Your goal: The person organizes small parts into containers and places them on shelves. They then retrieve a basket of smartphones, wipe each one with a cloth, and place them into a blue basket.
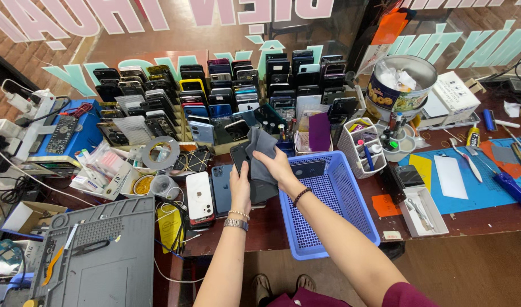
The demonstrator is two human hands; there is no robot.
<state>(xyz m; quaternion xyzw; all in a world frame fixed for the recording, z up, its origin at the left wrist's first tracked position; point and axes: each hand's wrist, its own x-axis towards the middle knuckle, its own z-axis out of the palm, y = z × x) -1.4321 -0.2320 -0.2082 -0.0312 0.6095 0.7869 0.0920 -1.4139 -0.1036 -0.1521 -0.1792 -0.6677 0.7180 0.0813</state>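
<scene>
My left hand (240, 187) grips a black phone (238, 156) and holds it upright above the table edge. My right hand (280, 168) presses a grey cloth (261, 149) against the phone's face, the cloth draping down over it. Both hands meet just left of a blue plastic basket (351, 210), which holds one dark phone (307, 169) at its far end. A white phone (199, 195) and a dark blue phone (220, 187) lie flat on the table to the left of my left hand.
Several rows of phones (215, 91) stand in racks at the back. A grey work mat (101, 256) lies front left, a blue box (73, 133) far left, a tape roll (160, 152), a white organiser (363, 146), a round tin (399, 85), and a blue mat (476, 182) with tools right.
</scene>
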